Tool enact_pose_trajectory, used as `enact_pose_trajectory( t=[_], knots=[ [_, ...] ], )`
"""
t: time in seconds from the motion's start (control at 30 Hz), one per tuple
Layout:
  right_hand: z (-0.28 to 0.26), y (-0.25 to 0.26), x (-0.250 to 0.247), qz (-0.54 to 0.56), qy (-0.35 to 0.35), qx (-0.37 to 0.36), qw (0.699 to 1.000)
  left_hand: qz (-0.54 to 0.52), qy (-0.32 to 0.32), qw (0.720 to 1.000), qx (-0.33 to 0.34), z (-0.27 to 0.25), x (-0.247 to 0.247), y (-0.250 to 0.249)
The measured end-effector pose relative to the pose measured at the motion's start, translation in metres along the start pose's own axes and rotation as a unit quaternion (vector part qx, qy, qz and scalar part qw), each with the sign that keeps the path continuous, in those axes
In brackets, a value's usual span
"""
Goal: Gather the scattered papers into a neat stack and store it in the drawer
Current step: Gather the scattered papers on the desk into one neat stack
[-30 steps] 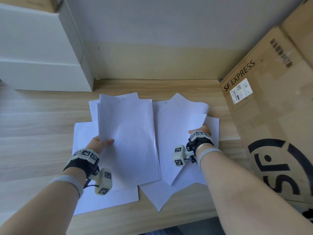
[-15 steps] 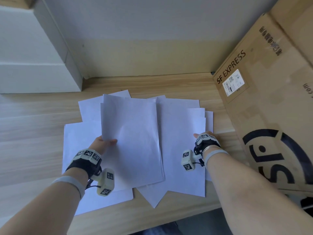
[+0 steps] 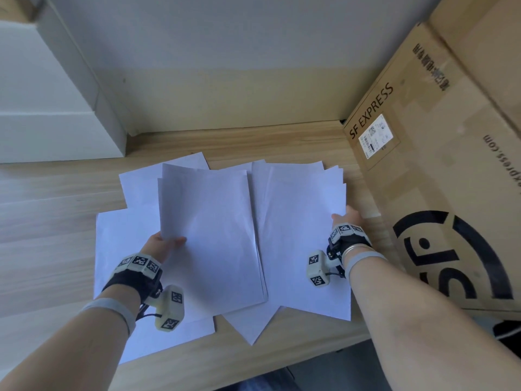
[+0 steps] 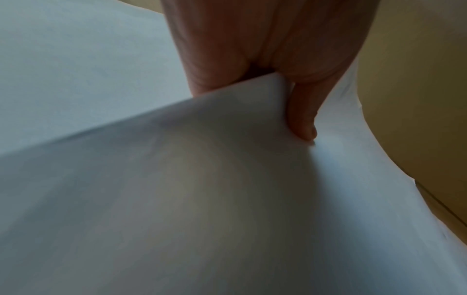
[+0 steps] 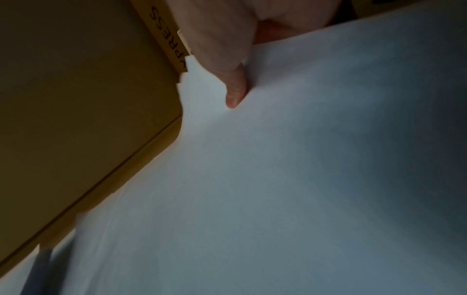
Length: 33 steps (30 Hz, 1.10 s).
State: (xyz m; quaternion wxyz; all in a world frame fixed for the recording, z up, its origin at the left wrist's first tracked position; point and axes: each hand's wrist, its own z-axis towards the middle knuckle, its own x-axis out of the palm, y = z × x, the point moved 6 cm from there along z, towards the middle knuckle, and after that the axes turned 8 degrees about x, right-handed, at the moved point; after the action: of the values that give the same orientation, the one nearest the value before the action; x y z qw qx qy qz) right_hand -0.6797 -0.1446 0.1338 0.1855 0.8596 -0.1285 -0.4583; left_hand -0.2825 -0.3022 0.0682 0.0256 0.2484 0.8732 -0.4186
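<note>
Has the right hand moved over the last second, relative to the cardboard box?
Yes. The right hand has slid outward to the right edge of the papers, ending closer to the cardboard box.

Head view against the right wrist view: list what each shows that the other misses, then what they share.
Only the head view shows the left hand gripping the left bundle of papers, the white drawer unit and the whole spread on the table. Only the right wrist view shows the right thumb pressing on the staggered sheet edges. Both show the right hand, the right pile of papers and the cardboard box.
</note>
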Motion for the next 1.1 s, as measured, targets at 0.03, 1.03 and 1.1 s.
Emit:
enact_pose_trajectory(
  t=[0.03, 1.03, 1.1],
  knots=[
    [0.002, 0.001, -0.004, -0.002, -0.001, -0.006, 1.0, 0.002, -0.002, 1.0, 0.001, 0.0, -0.001, -0.001],
    [-0.027, 0.085, -0.028, 0.207, 0.03, -0.068, 0.976, 0.068, -0.001, 0.998, 0.014, -0.008, 0.001, -0.013],
    [-0.028, 0.092, -0.021, 0.191, 0.037, -0.076, 0.978, 0.07, 0.005, 0.997, 0.014, -0.008, 0.001, -0.013]
  ],
)
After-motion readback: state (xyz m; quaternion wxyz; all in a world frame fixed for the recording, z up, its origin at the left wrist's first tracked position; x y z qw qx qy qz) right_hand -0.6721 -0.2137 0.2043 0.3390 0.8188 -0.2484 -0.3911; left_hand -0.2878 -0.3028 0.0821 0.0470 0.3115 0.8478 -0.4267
